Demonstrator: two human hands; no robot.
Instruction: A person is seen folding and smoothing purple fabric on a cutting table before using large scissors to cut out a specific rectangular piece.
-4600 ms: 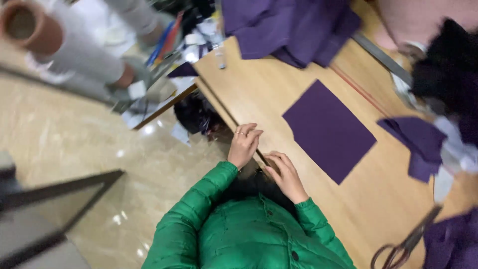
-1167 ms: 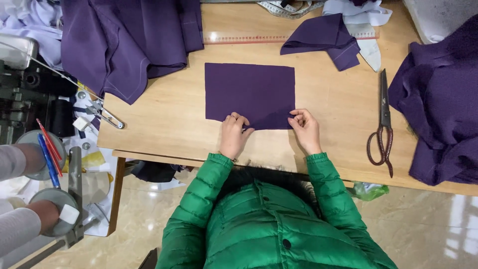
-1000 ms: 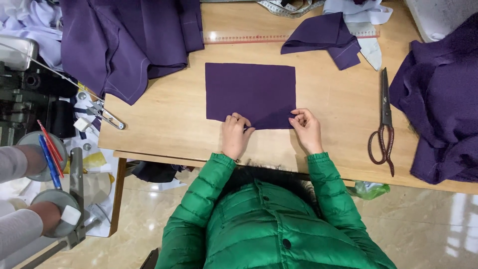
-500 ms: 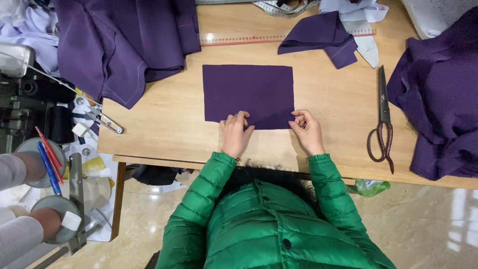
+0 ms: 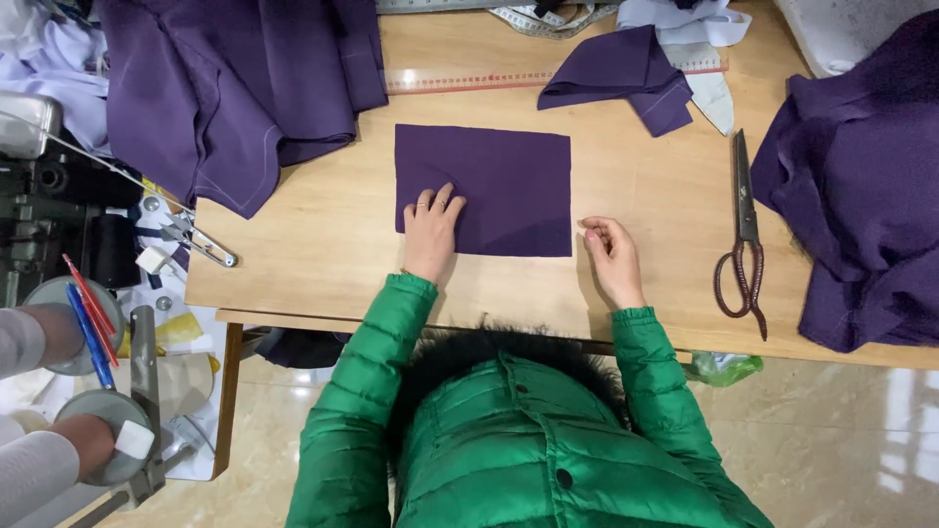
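You are seated at a wooden table (image 5: pixel 323 264), seen from above, in a green padded jacket (image 5: pixel 509 440). At the far left edge, beside the table, two round holders (image 5: pixel 78 313) stand close together; the upper one holds red and blue pens (image 5: pixel 86 318), and what sits in the lower one is too unclear to tell.

A flat rectangle of dark purple cloth (image 5: pixel 499 186) lies on the table straight in front of you. Your left hand (image 5: pixel 430 227) rests palm down on its lower left corner, fingers (image 5: pixel 435 203) spread flat and loose on the fabric, pressing rather than gripping. Your right hand (image 5: pixel 611 256) lies on bare wood just beside the cloth's lower right corner, not touching it; its fingers are curled inward, thumb and forefinger pinched together, and you cannot tell from here whether anything small is between them.

Large scissors (image 5: pixel 741 244) lie to the right of that hand. A heap of purple fabric (image 5: pixel 235 88) sits at upper left, another (image 5: pixel 861 186) at right. A ruler (image 5: pixel 469 80) lies beyond the cloth, near a folded purple scrap (image 5: pixel 611 73).
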